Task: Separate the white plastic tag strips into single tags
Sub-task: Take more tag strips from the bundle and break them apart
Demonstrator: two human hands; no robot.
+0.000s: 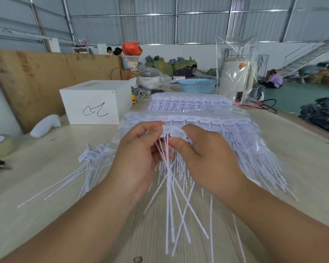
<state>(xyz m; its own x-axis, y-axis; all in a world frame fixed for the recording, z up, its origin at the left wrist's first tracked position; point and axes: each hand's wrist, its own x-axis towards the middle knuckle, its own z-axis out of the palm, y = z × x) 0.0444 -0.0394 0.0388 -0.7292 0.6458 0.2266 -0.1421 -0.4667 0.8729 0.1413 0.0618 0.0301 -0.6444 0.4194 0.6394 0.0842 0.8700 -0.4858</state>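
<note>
While curled, both hands pinch one tag strip

both hands hold one tag strip above the table. the left hand pinches its left end, the right hand pinches just beside it, thumbs close together. tails hang below the grip, crossing. behind the grip lie bagged strips; left of it, loose tags and a white box.
</note>
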